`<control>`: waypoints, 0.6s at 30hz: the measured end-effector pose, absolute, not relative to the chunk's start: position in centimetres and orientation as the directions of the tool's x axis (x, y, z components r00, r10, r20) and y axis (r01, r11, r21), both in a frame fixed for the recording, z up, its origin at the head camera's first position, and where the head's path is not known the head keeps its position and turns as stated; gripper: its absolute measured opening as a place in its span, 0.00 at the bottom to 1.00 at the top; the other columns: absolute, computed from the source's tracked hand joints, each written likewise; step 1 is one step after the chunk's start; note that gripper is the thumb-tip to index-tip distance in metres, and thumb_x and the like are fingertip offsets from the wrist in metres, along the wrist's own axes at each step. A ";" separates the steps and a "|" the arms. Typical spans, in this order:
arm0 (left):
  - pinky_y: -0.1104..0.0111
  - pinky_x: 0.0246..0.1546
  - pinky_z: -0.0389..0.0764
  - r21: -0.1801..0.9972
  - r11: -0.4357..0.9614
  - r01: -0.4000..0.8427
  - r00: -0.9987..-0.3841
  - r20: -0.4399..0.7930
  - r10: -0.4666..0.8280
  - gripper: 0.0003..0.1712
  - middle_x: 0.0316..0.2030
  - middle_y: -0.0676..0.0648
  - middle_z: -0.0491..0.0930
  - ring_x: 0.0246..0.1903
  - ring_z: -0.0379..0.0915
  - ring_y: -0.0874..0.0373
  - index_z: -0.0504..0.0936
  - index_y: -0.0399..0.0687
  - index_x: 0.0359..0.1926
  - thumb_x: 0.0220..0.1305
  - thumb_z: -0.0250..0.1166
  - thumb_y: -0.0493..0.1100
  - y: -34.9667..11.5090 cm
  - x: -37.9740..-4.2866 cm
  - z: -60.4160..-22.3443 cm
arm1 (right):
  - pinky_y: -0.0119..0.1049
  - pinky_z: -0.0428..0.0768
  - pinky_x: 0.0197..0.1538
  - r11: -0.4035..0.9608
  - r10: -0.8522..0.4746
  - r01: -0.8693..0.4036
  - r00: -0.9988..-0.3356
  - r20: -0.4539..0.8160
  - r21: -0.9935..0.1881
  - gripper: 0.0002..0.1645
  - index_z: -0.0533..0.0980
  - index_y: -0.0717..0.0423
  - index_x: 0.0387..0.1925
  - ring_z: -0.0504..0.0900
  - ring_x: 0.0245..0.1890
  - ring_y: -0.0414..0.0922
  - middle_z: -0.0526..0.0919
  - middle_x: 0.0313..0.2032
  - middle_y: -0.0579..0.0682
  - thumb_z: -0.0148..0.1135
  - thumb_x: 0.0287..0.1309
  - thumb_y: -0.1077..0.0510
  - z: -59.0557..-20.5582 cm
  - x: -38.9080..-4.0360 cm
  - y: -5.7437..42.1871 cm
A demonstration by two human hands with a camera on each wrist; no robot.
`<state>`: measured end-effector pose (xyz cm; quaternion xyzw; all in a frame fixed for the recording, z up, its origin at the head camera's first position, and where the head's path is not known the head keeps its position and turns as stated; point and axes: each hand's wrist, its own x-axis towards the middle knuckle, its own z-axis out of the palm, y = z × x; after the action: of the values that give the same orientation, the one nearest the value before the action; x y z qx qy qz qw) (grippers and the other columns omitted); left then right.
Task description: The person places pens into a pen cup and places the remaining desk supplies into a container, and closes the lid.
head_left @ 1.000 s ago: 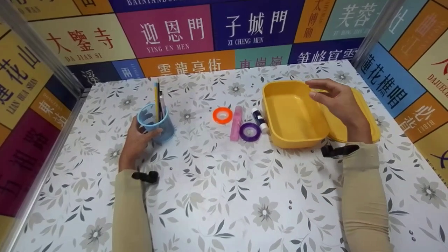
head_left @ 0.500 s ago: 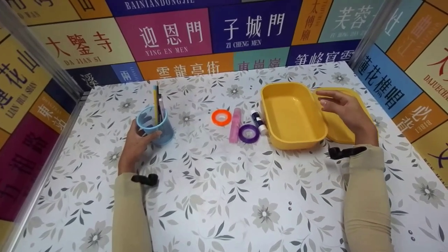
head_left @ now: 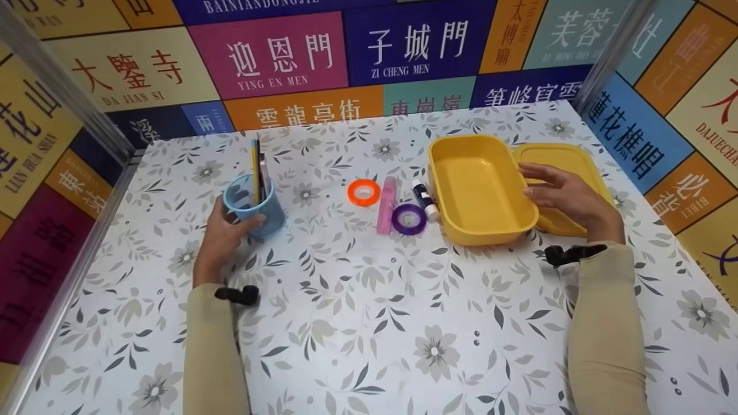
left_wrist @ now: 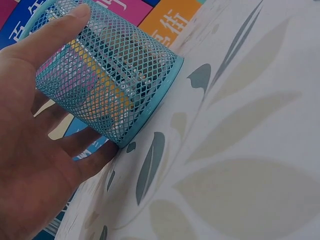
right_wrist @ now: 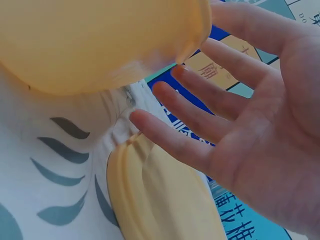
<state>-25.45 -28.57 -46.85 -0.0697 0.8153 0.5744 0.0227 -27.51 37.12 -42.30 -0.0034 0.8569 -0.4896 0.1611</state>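
A light-blue mesh pen cup stands at the left of the table, holding a few pencils and pens. My left hand grips it, thumb on the near side and fingers round the outside; its mesh wall shows close up in the left wrist view. On the right is a yellow plastic box without its cover. The fingers of my right hand are extended and loosely spread, tips right at the box's right rim. Beneath that hand lies the flat yellow lid, also seen in the right wrist view.
Between cup and box lie an orange tape roll, a pink stick-shaped item, a purple tape roll and a dark-blue and white glue stick. Printed panels wall in the back and sides of the flower-patterned table.
My right hand has come from above the box's far right corner down and nearer, its fingers now beside the right rim. The left hand stays on the pen cup.
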 end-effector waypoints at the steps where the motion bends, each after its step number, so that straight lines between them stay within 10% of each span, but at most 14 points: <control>1: 0.52 0.78 0.56 0.933 0.329 -0.145 -0.989 -0.122 -0.090 0.61 0.79 0.50 0.52 0.79 0.47 0.48 0.46 0.62 0.80 0.55 0.76 0.56 -28.6 -25.4 -46.8 | 0.33 0.78 0.64 0.538 -0.155 0.170 -0.943 -0.294 -0.826 0.45 0.55 0.27 0.76 0.74 0.64 0.37 0.60 0.77 0.42 0.65 0.61 0.38 -42.3 -27.5 37.1; 6: 0.52 0.78 0.58 0.929 0.333 -0.160 -0.986 -0.134 -0.099 0.61 0.79 0.51 0.53 0.78 0.48 0.48 0.47 0.63 0.79 0.53 0.77 0.58 -28.4 -25.4 -46.6 | 0.47 0.73 0.70 0.569 -0.116 0.245 -0.921 -0.371 -0.785 0.44 0.57 0.21 0.74 0.69 0.69 0.48 0.56 0.78 0.41 0.64 0.59 0.32 -42.1 -27.4 37.1; 18: 0.51 0.79 0.55 0.918 0.357 -0.172 -0.985 -0.150 -0.090 0.62 0.79 0.52 0.53 0.79 0.47 0.48 0.48 0.67 0.79 0.50 0.77 0.62 -28.6 -25.2 -46.3 | 0.40 0.78 0.66 0.576 -0.127 0.242 -0.917 -0.378 -0.781 0.44 0.57 0.21 0.74 0.70 0.67 0.47 0.59 0.77 0.42 0.63 0.59 0.32 -42.4 -27.5 37.3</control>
<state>-25.18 -28.57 -46.31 -0.0796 0.8230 0.5612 0.0367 -27.51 37.34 -42.36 0.0331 0.8645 -0.4595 0.2009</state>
